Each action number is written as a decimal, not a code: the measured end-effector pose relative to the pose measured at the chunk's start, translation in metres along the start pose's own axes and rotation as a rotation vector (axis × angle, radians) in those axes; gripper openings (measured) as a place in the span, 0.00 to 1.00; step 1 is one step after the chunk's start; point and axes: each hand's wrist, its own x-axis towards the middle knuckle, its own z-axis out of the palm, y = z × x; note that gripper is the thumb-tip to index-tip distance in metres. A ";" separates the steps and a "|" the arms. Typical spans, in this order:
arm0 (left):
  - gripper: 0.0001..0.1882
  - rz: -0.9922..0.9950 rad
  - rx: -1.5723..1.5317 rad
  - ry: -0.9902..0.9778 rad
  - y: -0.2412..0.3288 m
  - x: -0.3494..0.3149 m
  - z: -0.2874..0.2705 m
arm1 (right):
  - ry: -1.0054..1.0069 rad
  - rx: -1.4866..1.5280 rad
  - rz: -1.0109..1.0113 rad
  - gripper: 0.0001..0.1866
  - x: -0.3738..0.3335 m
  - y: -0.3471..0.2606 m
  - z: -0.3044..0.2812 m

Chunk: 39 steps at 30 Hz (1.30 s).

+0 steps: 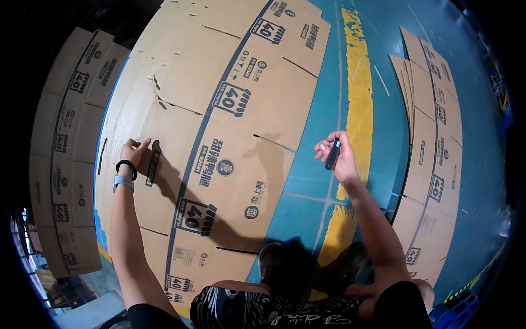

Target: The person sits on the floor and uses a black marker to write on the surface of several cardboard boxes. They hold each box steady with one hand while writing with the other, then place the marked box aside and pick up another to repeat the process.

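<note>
The left hand (133,151) rests open-fingered on the big flat brown cardboard sheet (219,109); the right hand (335,155) grips a small dark pen-like tool (332,153).

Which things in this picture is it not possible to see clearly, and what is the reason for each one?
- Head view: the dark object in the right hand is partly covered by fingers; its kind is unclear.
- Head view: the left hand lies on the cardboard stack; its palm side is hidden.
- Head view: the side stack bends into the dark rim, so its far end is cut off.
</note>
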 end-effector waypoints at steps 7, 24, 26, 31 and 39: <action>0.13 0.125 -0.463 -0.239 -0.007 -0.009 -0.012 | 0.048 0.034 -0.173 0.11 0.020 0.015 0.041; 0.34 0.289 -0.847 -0.621 0.018 -0.110 -0.069 | -0.017 0.558 -0.130 0.06 0.060 0.059 0.060; 0.21 0.387 -0.897 -0.662 0.060 -0.086 -0.048 | 0.000 0.587 -0.154 0.07 0.059 0.058 0.069; 0.26 0.186 -0.712 -0.572 0.077 -0.066 -0.033 | 0.076 0.505 -0.265 0.10 0.046 0.062 0.079; 0.25 0.310 -0.815 -0.613 0.074 -0.063 -0.030 | 0.184 0.634 -0.381 0.10 0.076 0.064 0.095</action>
